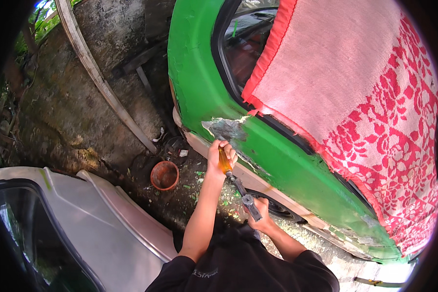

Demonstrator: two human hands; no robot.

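Observation:
My left hand is closed around the amber, see-through handle of a screwdriver-like tool, up against the green car body. The tool's working end is hidden, so its exact kind cannot be told. Beside the hand the paint is chipped off, baring a grey patch with a ragged pale edge. Lower down, my right hand is closed on a dark metal hammer. The hammer's metal lies in line with the amber handle's near end; whether they touch I cannot tell.
A pink and red floral towel covers the green car's glass at the right. A pale grey car stands close at the lower left. Between them sit an orange-brown pot and scattered paint chips. A long curved strip leans by the wall.

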